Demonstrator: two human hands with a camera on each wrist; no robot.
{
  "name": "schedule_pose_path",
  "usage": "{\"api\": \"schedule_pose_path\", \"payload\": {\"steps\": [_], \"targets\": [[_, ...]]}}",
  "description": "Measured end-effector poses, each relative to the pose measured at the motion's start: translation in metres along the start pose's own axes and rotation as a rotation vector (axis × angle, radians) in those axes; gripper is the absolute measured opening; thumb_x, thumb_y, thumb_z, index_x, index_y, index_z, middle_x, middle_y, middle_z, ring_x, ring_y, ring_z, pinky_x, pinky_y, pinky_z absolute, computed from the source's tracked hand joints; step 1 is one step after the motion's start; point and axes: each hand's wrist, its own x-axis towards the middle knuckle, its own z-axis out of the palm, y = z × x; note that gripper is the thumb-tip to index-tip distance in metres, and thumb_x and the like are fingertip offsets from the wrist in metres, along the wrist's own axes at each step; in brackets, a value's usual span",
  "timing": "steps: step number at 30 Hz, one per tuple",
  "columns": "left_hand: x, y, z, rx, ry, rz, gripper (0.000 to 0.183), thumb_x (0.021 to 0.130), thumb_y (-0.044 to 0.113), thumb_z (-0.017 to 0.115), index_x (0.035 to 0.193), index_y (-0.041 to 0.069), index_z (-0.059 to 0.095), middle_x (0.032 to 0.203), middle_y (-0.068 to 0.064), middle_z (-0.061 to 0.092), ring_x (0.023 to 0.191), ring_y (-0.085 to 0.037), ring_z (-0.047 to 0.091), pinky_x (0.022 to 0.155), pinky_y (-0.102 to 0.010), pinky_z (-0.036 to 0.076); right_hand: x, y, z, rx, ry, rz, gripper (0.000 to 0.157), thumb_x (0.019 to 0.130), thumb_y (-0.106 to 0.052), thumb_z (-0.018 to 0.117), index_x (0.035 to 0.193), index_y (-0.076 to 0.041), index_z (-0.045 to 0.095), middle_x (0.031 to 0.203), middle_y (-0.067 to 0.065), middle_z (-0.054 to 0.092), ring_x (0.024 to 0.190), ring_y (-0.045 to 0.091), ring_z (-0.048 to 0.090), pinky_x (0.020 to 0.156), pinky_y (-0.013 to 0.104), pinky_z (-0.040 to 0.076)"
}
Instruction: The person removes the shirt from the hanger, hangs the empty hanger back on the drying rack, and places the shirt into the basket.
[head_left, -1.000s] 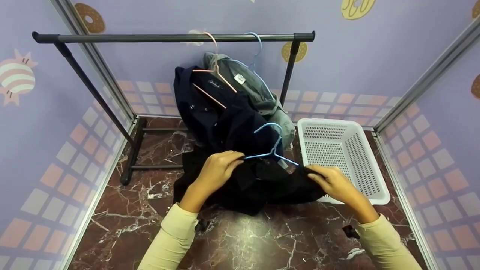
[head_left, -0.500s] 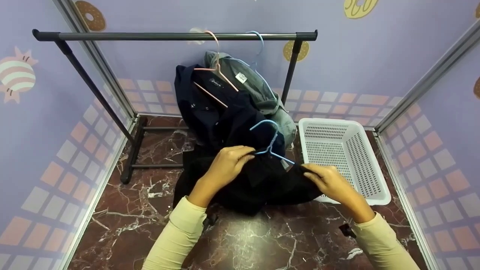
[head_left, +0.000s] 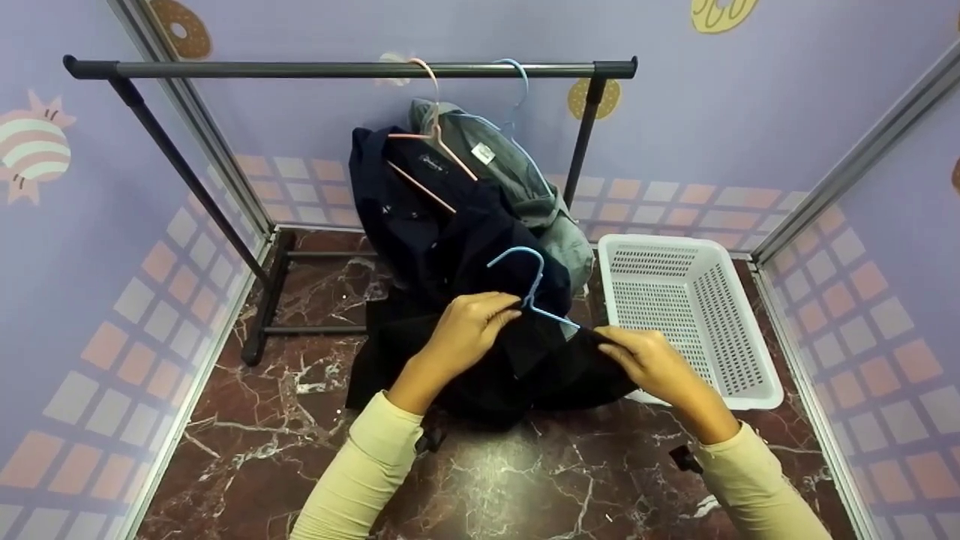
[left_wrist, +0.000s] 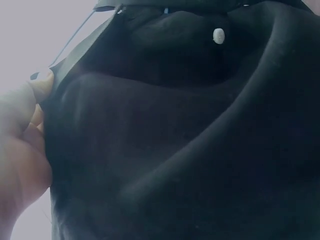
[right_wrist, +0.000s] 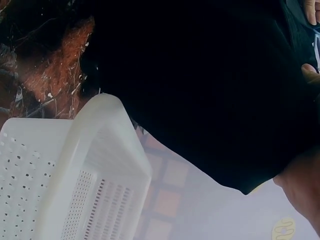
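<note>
A black shirt (head_left: 480, 375) with a white button (left_wrist: 218, 36) is spread between my two hands, its lower part draping toward the floor. The blue hanger (head_left: 551, 313) sits in its neck, hook upright and pointing left. My left hand (head_left: 472, 326) pinches the cloth close beside the hanger's neck; in the left wrist view the thumb presses the shirt's edge where the blue wire enters. With thumb and fingers, my right hand (head_left: 649, 360) pinches the right shoulder, just past the visible end of the hanger's arm. The hanger's left arm is hidden by the left hand and cloth.
Behind stands a dark clothes rack (head_left: 300, 70). From its bar hang a navy shirt (head_left: 397, 225) on a pink hanger (head_left: 436, 133) and a grey-green shirt (head_left: 566, 244) on another blue hanger. A white basket (head_left: 766, 382) stands on the marbled floor (head_left: 510, 487) at right.
My left hand has slid right, up to the hanger's neck. The hanger has shifted left, its right arm sloping more steeply. My right hand has moved slightly left, still gripping the shoulder.
</note>
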Motion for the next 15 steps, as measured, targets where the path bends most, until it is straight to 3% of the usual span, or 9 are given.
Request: {"api": "schedule_pose_path", "payload": {"steps": [5,15], "targets": [[-0.002,0.0,-0.0004,0.027,0.007,0.019,0.017,0.097,0.013,0.071,0.107,0.001,0.078,0.097,-0.009,0.078,0.09,-0.022,0.075,0.083,-0.035,0.062,-0.0014,-0.0007,-0.0015,-0.008,-0.012,0.012,0.026,0.092,0.003,0.071,0.115,-0.01,0.074,0.107,0.002,0.079,0.094,0.018,0.076,0.082,0.028,0.061],[-0.0025,0.0,-0.006,0.023,-0.008,0.057,0.017,0.098,0.013,0.07,0.107,0.001,0.077,0.096,-0.009,0.077,0.087,-0.022,0.074,0.081,-0.035,0.062,-0.0039,0.0032,-0.007,-0.009,-0.024,0.002,0.032,0.09,0.003,0.074,0.121,-0.005,0.075,0.112,0.009,0.079,0.103,0.027,0.076,0.094,0.025,0.059]]}}
